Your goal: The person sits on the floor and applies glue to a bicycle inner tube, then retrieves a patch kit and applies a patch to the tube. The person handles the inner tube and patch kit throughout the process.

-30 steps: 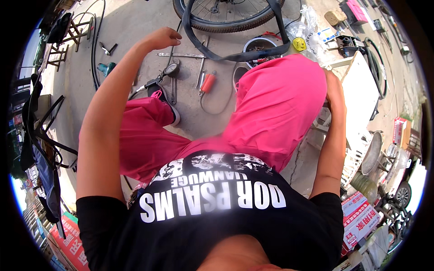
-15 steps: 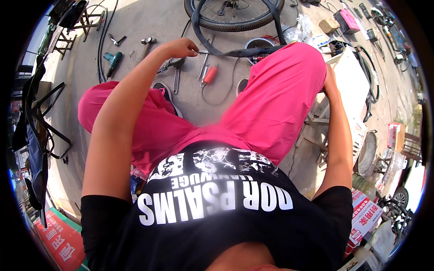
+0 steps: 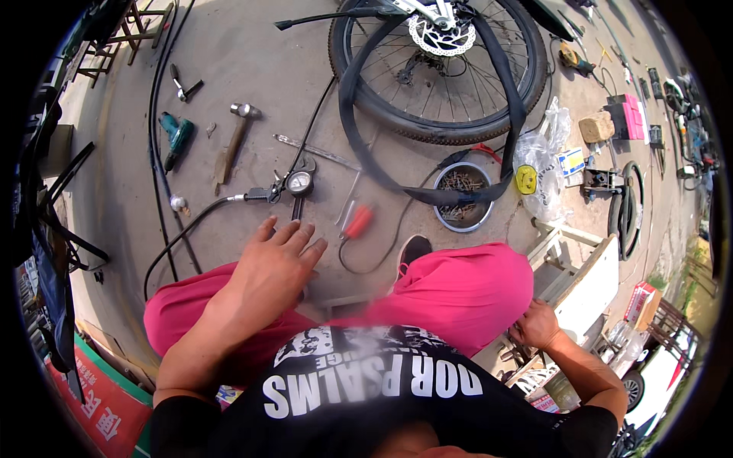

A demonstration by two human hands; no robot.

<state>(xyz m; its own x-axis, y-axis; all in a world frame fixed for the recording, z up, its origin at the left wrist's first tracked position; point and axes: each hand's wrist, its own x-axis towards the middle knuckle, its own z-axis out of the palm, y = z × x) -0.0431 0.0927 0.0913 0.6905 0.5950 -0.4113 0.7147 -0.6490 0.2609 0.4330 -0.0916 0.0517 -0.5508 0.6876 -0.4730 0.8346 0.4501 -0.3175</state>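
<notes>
- Floor [image 3: 382,248]: grey concrete, carrying the tools and parts listed below.
- Bicycle wheel [image 3: 431,65]: at the top of the view, beyond the knees; spokes, a dark tyre and a silver brake disc [image 3: 443,34] visible.
- Inner tube [image 3: 365,153]: black, in a long loop across the wheel; its near end passes over the bowl.
- Stool [image 3: 584,294]: white-topped, beside the right knee.
- Plastic bag [image 3: 544,195]: clear, crumpled, just right of the bowl.
- Bowl [image 3: 463,219]: round, upright on the floor, near the right foot.
- Hammer [image 3: 234,145]: wooden handle, lying between the green drill [image 3: 179,133] and the gauge.
- Hands: apart. Left hand [image 3: 269,267] is back upward over the left thigh, fingers spread, nothing seen in its grasp. Right hand [image 3: 539,324] is by the right knee, fingers curled; cannot tell whether it grips anything.
- Wrench [image 3: 298,208]: on the floor under the gauge, its near end hidden behind the left fingers; contact cannot be told.
- Gauge [image 3: 299,182]: round white dial, just beyond the left fingertips, joined to a black hose [image 3: 217,202].
- Screws [image 3: 460,181]: heaped in the bowl.
</notes>
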